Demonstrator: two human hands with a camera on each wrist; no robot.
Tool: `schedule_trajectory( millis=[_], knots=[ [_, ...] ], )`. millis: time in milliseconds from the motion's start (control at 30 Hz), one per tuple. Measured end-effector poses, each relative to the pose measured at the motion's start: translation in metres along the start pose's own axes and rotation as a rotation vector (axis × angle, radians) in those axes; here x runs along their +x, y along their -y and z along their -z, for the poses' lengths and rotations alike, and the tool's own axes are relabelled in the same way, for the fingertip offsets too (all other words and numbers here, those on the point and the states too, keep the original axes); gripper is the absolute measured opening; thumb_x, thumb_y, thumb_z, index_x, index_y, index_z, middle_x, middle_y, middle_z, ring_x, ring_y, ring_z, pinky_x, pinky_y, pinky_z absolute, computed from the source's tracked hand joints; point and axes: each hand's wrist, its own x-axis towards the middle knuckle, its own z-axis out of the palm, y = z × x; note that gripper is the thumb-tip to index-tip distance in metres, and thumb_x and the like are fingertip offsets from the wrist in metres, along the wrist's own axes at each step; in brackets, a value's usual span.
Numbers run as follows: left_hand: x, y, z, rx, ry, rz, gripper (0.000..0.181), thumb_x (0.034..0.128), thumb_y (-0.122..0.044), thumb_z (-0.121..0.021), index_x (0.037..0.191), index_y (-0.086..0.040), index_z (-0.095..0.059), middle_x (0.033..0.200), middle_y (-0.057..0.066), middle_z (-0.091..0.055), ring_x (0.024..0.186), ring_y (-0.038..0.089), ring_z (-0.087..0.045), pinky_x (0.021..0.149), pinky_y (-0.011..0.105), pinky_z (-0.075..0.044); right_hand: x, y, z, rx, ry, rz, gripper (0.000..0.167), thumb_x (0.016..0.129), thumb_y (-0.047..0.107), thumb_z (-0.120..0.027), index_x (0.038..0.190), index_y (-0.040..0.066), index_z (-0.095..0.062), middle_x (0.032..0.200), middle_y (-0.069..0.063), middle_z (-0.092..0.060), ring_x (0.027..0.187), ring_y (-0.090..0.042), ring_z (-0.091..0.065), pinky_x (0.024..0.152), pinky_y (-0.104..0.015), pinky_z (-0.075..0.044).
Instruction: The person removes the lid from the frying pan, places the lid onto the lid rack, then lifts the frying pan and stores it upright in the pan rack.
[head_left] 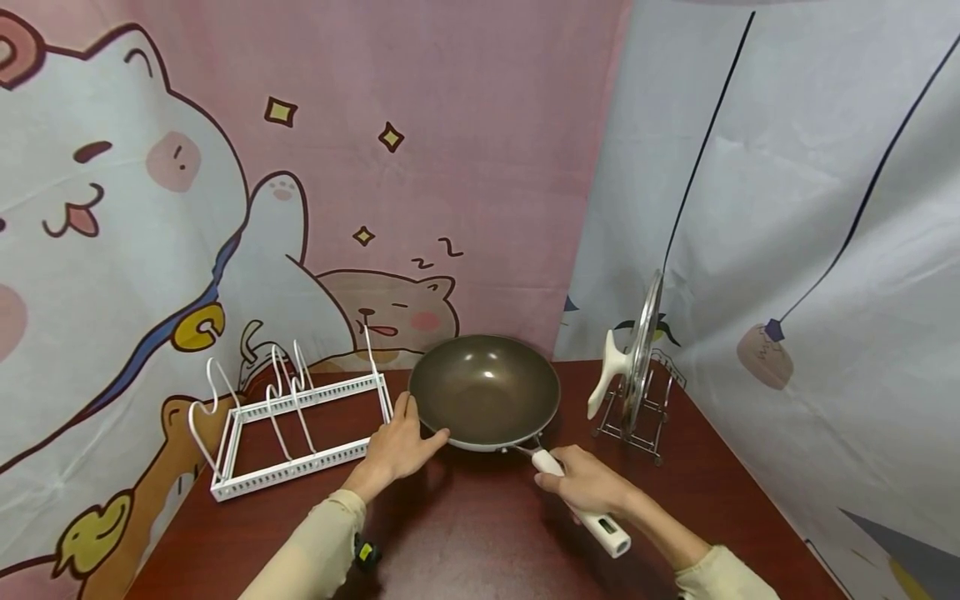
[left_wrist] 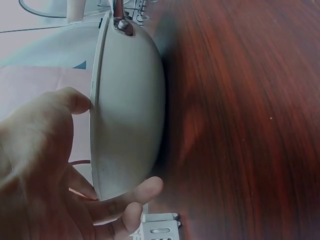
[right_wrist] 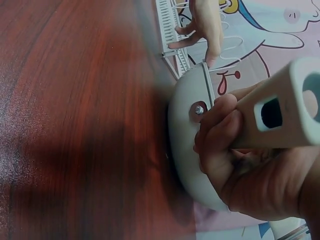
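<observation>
A wok [head_left: 487, 387] with a dark inside and pale outside sits on the reddish-brown table. My right hand [head_left: 588, 483] grips its white handle [head_left: 609, 533]; in the right wrist view, fingers wrap the handle [right_wrist: 250, 117] and its end sticks out past the hand. At the wok's left side, my left hand [head_left: 397, 448] is spread out, thumb apart from the other fingers. In the left wrist view, the thumb of the left hand [left_wrist: 35, 145] touches the rim of the wok [left_wrist: 130, 100], and other fingertips lie along its side.
Left of the wok stands a white rack [head_left: 300, 467] with upright wire dividers. A metal wire stand [head_left: 633, 437] at the right holds an upright glass lid [head_left: 643, 358] with a white handle. Cartoon-printed cloth [head_left: 510, 167] hangs behind and beside the table [head_left: 480, 533].
</observation>
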Motion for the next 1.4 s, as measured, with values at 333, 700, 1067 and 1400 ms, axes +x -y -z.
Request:
schedule_trajectory(
  millis=[333, 700, 1067, 1400],
  knots=[
    [0.004, 0.002, -0.003, -0.017, -0.005, -0.007, 0.108, 0.1028, -0.060, -0.067, 0.172, 0.012, -0.027, 0.184, 0.026, -0.027, 0.115, 0.054, -0.077, 0.103, 0.065, -0.062, 0.000, 0.002, -0.005, 0.053, 0.006, -0.023, 0.022, 0.106, 0.023, -0.074, 0.103, 0.004, -0.064, 0.071, -0.004, -0.057, 0.044, -0.015, -0.058, 0.042, -0.031, -0.052],
    [0.009, 0.002, -0.005, -0.097, 0.005, -0.026, 0.105, 0.1029, -0.052, -0.060, 0.173, 0.014, -0.019, 0.186, 0.030, -0.018, 0.130, 0.050, -0.072, 0.107, 0.060, -0.062, 0.003, 0.003, -0.009, 0.122, 0.036, -0.056, 0.024, 0.106, 0.022, -0.073, 0.107, 0.001, -0.062, 0.075, -0.007, -0.059, 0.044, -0.017, -0.060, 0.043, -0.031, -0.053],
    [0.008, 0.007, -0.006, -0.102, 0.010, -0.025, 0.099, 0.1046, -0.047, -0.056, 0.174, 0.013, -0.020, 0.187, 0.028, -0.017, 0.108, 0.045, -0.078, 0.101, 0.059, -0.063, 0.000, 0.006, -0.021, 0.151, 0.027, -0.079, 0.024, 0.104, 0.021, -0.073, 0.107, 0.001, -0.061, 0.072, -0.005, -0.057, 0.043, -0.017, -0.059, 0.042, -0.031, -0.052],
    [0.012, 0.008, -0.009, -0.126, -0.044, -0.039, 0.097, 0.1076, -0.049, -0.058, 0.173, 0.013, -0.023, 0.185, 0.030, -0.023, 0.138, 0.053, -0.068, 0.115, 0.062, -0.057, 0.001, 0.009, -0.023, 0.131, -0.008, -0.077, 0.022, 0.103, 0.021, -0.074, 0.101, 0.003, -0.062, 0.071, -0.005, -0.056, 0.041, -0.016, -0.059, 0.040, -0.031, -0.052]
  ],
)
